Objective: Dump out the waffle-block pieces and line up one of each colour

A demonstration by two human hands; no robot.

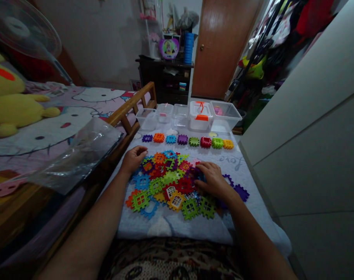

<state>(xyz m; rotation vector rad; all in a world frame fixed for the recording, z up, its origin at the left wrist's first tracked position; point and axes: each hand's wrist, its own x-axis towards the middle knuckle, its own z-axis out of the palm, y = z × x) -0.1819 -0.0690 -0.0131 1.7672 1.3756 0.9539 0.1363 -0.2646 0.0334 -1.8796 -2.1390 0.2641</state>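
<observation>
A loose pile of toothed plastic building tiles in many colours lies on the cloth in front of me, several with window-like cutouts. My left hand is at the pile's left edge, its fingers curled in towards the thumb; whether anything is between the fingertips cannot be made out. Over the right side of the pile, my right hand has its fingers and thumb around a dark purple tile, partly hidden by the hand. Beyond the pile stands a row of small assembled blocks, among them a red block and an orange block.
Clear plastic boxes line the table's far end, one a lidded box with orange clips. A bed rail runs along the left, with a plastic bag beside it. White cabinet panels border the right.
</observation>
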